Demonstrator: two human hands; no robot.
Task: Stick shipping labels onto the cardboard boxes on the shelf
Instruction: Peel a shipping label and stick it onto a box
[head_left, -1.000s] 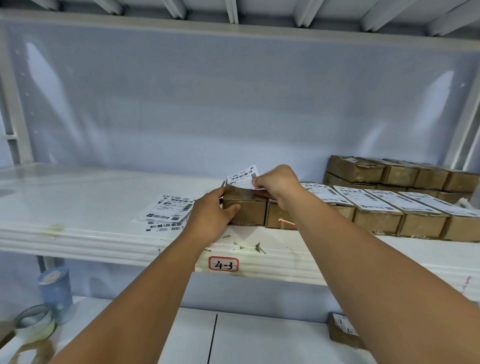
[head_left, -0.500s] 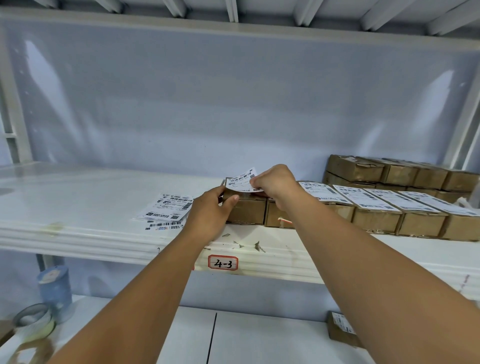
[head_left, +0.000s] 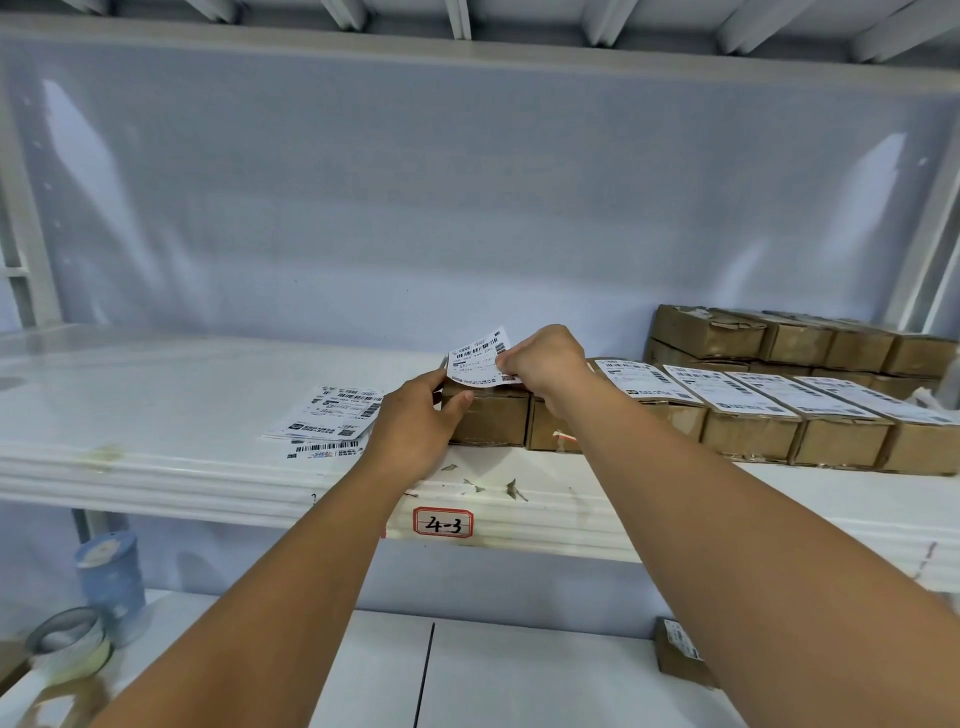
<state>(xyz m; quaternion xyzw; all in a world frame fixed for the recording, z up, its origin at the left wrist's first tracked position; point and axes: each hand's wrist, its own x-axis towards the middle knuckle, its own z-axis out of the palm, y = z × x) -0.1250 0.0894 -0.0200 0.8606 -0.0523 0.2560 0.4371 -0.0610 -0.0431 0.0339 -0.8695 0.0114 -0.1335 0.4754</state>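
A row of brown cardboard boxes stands along the white shelf (head_left: 156, 467). My left hand (head_left: 415, 421) grips the left end of the leftmost box (head_left: 493, 418), thumb on its front face. Just above that box's top, my right hand (head_left: 543, 358) pinches a white shipping label (head_left: 475, 358); its far edge curls upward. The second box (head_left: 545, 431) sits partly behind my right wrist. Further right, several boxes (head_left: 748, 415) carry white labels on their tops.
A loose pile of labels (head_left: 332, 415) lies on the shelf left of my left hand. Unlabelled boxes (head_left: 789, 338) are stacked at the back right. Below are a blue cup (head_left: 111, 577), a tape roll (head_left: 67, 642) and a small labelled box (head_left: 678, 649).
My right hand has tilted the label and brought it lower over the leftmost box. My left hand has stayed gripping the box's left end.
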